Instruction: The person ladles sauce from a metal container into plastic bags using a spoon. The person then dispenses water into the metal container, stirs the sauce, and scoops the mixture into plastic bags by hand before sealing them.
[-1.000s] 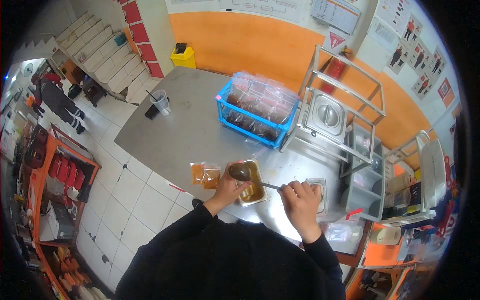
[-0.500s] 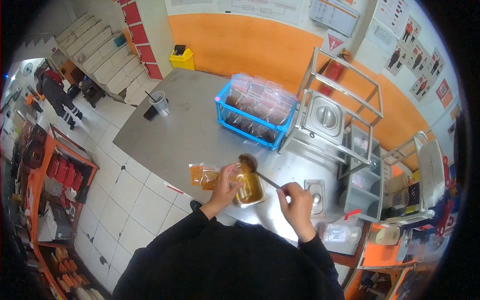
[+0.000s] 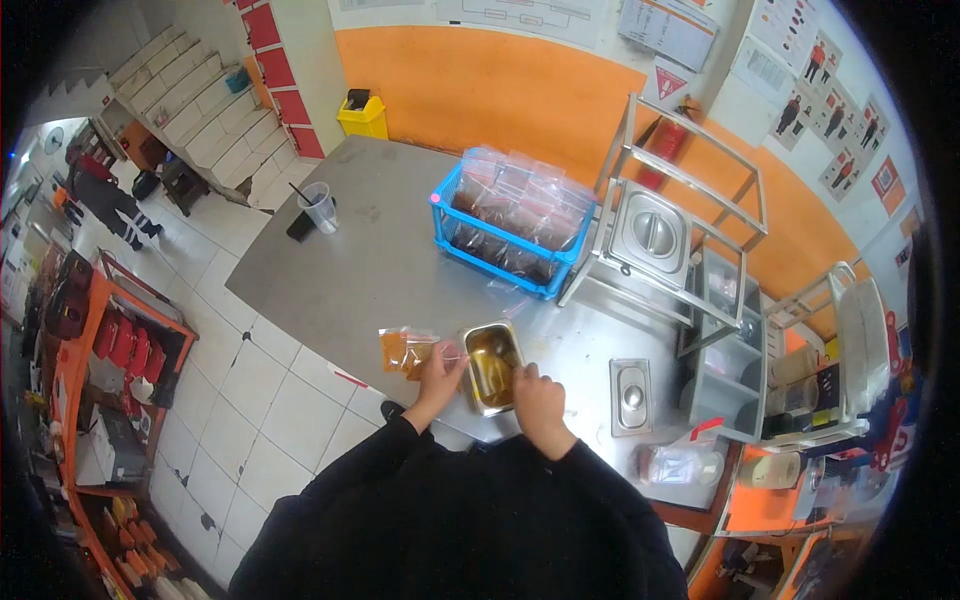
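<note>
A rectangular metal pan (image 3: 477,397) stands near the table's front edge, with yellow-brown sauce (image 3: 490,372) inside. My right hand (image 3: 540,405) is closed at the pan's right rim around the handle of a ladle, mostly hidden by the fingers. The ladle's bowl (image 3: 494,345) appears to be down in the sauce. To the left of the pan, my left hand (image 3: 438,380) pinches a clear plastic bag (image 3: 453,357), of which only a small part shows. Beside that hand, flat on the table, lie filled orange sauce bags (image 3: 404,350).
A blue crate (image 3: 505,257) of dark-filled bags stands behind the pan. Rightward are a metal lid (image 3: 631,397), a steel rack (image 3: 655,290) and a grey divided bin (image 3: 722,350). A plastic cup (image 3: 319,210) sits at the far left; a person (image 3: 108,200) is beyond on the floor.
The ladle has gone from beside the bag down into the pan, and my right hand has moved left with it. My left hand, with the bag, has shifted left off the pan.
</note>
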The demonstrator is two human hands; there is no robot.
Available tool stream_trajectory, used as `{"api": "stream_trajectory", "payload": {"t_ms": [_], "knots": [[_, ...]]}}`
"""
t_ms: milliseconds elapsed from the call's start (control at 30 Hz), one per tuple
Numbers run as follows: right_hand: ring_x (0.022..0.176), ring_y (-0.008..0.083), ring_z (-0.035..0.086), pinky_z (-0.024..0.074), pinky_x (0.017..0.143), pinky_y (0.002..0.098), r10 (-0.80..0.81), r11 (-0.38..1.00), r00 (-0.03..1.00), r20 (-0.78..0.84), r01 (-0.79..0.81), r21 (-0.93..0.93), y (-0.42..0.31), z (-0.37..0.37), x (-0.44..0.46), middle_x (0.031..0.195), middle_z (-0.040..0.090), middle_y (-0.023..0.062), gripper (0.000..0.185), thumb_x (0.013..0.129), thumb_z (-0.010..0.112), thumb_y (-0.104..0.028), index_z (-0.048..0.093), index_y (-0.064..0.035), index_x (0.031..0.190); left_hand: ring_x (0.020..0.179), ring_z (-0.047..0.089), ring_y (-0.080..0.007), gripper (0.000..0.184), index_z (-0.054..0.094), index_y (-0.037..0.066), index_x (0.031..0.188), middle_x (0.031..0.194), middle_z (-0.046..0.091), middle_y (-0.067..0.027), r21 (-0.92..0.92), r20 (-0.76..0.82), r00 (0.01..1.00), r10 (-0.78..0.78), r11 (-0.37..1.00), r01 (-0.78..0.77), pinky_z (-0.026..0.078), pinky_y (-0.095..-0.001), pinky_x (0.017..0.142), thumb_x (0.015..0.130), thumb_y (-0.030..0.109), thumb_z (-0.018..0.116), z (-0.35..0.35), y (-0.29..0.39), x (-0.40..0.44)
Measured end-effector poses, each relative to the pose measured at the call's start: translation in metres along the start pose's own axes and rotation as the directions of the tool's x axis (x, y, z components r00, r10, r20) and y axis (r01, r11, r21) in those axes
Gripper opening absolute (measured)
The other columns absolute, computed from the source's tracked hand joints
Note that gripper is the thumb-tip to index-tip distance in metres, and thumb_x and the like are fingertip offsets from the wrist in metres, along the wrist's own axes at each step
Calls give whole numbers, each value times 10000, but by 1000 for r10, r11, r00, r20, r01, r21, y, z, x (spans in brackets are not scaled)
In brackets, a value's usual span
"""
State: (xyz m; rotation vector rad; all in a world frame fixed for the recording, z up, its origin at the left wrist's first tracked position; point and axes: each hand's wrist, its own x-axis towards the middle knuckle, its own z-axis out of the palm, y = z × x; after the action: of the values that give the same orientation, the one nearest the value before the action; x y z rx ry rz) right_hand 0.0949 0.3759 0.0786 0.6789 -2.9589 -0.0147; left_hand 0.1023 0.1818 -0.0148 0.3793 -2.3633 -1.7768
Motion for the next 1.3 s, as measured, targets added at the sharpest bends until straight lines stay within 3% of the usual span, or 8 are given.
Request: {"api": "stream_trajectory", "payload": {"t_ms": [300,433,533,633,833,933,1133,1300], "knots": [[694,238,664,525,542,360,-48,995,975,217,27,96,5,3,-5,852,606,65,150,817,531,-136,632,-126,928,912,610,-248,504,451,-6,1157,1002,604,-146,-31,42,997,-66,997,67,493,-361,787,809,245,714,14,-10,0],[721,229,594,490,533,356,-14,999,996,85,11,43,19,-18,-2,825,550,73,146,827,523,-116,638,-126,917,901,611,-239,492,465,4,1143,980,607,-137,59,-12,990,138,989,-137,490,-363,782,784,212,730,18,-24,9],[716,224,590,490,543,353,3,1000,1000,-15,-3,9,26,-11,2,820,544,61,134,807,539,-120,637,-120,899,928,613,-247,492,471,21,1157,1003,615,-141,-55,70,994,81,995,-78,488,-366,789,781,203,730,22,-14,9],[769,212,614,507,574,340,-18,1000,998,55,19,-2,29,-8,-1,857,567,49,107,784,553,-147,621,-117,862,976,612,-274,500,474,35,1179,1034,619,-152,-4,161,970,181,983,-182,485,-370,800,785,216,723,19,16,3],[746,216,584,477,586,358,-107,992,991,78,101,73,45,-2,-34,826,545,45,166,770,542,-108,647,-136,896,1035,586,-326,485,479,43,1177,1062,615,-164,119,262,949,173,971,-210,465,-407,851,796,243,702,13,37,0],[758,211,582,469,599,353,-116,993,984,137,110,47,53,-11,-44,834,552,43,190,767,542,-106,645,-140,923,947,599,-297,470,478,34,1165,971,617,-137,189,282,914,292,917,-351,467,-399,827,800,235,695,12,54,-4],[749,211,581,461,587,347,52,998,997,-55,-54,-43,51,-38,-33,842,563,42,209,763,548,-106,634,-118,953,871,601,-317,325,538,60,1040,852,626,-107,277,327,839,435,805,-525,434,-420,877,794,228,669,23,73,-3],[715,225,629,508,561,361,80,996,988,130,-84,22,44,-11,-49,847,580,50,124,775,554,-149,628,-85,851,741,603,-295,246,541,50,920,732,594,-68,243,300,854,424,832,-498,458,-408,742,775,193,679,40,85,-4]]}}
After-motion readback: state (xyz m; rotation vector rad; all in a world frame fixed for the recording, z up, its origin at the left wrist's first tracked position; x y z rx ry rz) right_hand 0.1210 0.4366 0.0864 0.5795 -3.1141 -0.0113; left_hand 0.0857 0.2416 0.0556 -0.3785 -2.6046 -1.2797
